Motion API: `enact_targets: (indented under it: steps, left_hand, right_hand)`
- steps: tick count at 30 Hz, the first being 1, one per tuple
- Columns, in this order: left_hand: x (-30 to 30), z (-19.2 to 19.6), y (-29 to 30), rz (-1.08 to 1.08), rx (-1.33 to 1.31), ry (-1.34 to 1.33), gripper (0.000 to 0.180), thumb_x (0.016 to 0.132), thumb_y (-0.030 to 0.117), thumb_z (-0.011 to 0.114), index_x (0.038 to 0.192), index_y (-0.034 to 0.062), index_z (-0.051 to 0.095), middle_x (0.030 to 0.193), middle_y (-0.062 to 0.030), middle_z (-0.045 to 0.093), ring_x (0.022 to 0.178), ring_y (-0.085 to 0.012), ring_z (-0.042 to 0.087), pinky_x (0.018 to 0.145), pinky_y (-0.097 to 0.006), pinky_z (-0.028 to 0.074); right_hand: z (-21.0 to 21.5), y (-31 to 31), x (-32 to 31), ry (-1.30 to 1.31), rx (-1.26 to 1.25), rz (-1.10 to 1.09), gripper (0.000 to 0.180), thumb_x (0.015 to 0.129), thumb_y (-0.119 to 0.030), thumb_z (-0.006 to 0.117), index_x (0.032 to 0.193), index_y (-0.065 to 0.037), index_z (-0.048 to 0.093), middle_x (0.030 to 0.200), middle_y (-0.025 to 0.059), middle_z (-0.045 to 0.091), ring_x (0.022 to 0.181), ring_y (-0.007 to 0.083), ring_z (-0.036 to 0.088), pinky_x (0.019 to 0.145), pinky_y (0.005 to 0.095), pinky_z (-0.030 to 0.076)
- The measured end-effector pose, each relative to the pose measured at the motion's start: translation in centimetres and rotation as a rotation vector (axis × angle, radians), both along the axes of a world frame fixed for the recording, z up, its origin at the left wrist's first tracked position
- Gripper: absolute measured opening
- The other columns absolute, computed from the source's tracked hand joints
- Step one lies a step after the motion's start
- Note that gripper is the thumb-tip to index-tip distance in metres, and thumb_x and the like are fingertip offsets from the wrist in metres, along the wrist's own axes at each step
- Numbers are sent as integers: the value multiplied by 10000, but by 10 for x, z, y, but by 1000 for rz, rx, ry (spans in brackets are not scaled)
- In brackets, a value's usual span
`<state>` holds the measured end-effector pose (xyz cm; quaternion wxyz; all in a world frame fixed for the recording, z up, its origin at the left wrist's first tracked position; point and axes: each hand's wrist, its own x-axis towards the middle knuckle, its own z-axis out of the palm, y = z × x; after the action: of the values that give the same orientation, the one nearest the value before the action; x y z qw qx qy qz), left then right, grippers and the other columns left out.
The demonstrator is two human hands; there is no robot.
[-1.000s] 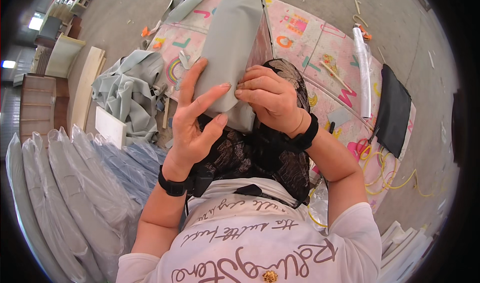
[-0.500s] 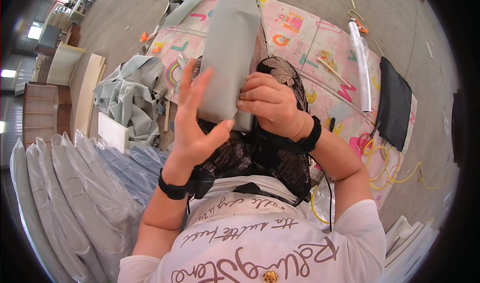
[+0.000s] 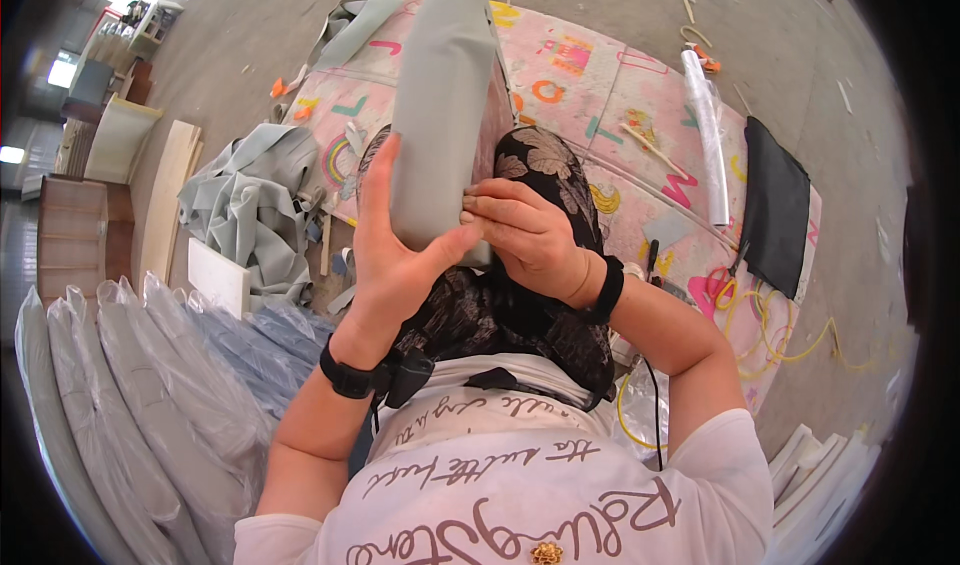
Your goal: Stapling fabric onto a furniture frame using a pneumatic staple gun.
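Step in hand: the person pressed and smoothed grey fabric over the near end of a long grey padded panel (image 3: 445, 95), which stood on end against the lap, above a dark floral skirt (image 3: 510, 315).
Left hand (image 3: 395, 250): lay flat against the panel's left face, fingers spread upward, thumb hooked round the near corner; an open bracing hold, not a pinch.
Right hand (image 3: 525, 235): fingers curled tight on the lower right edge of the panel, pinching the fabric there; that grip was narrow and closed on the cloth.
Doing it well: judging from the hold, the left palm should keep the panel from twisting while the right fingers draw the cloth taut along the edge, working in short pulls so no crease forms at the corner.
Edges: the panel's far end ran out toward the pink play mat (image 3: 600, 95) on the floor.
Open room: to the right lay a clear plastic roll (image 3: 705, 135), a black cloth (image 3: 775, 205), scissors (image 3: 718, 283) and a yellow cord (image 3: 790, 335); to the left, heaped grey fabric (image 3: 250, 205) and plastic-wrapped panels (image 3: 150, 385) crowded close, so swinging the panel looked safer toward the far side.
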<state>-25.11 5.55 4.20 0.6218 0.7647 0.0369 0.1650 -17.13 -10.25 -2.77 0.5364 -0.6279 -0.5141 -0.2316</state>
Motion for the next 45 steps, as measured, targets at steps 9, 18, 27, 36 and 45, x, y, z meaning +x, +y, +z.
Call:
enact_targets:
  steps: [9,18,27,36,45]
  left_hand:
    - [13,23,5,-115,607,153,817,706,108,699,1436,23,340,1265,-235,472,1177,-368,495,986,-410,421]
    - [17,30,-3,-183,698,146,657,699,29,590,1348,93,516,1281,-254,471,1214,-373,468,1030,-405,386]
    - [10,29,-8,-168,732,172,614,691,29,587,1301,84,554,1269,-235,457,1200,-380,478,1023,-423,392]
    - [14,27,-7,-158,714,124,623,682,102,648,1296,154,554,1213,-268,436,1090,-448,500,934,-454,447]
    - [19,30,-6,-186,762,109,635,674,92,646,1300,140,545,1199,-297,426,1089,-451,502,931,-445,454]
  right_hand:
    - [3,-8,-19,163,-102,26,434,666,84,635,1096,29,627,1159,138,584,1117,330,559,893,379,510]
    - [-15,-107,-14,888,146,-224,254,857,7,627,1109,-15,657,1175,96,638,1009,163,623,847,278,504]
    - [-248,-308,-166,1240,-647,-1301,398,801,-364,645,874,28,648,798,213,657,823,415,626,738,461,495]
    - [-296,-269,-126,1487,-604,-1458,773,649,-184,822,1277,62,444,1186,252,584,1102,396,576,955,419,462]
    - [-206,-290,-104,1704,-30,-1013,434,759,-199,766,1065,-31,509,680,25,544,537,142,525,487,297,443]
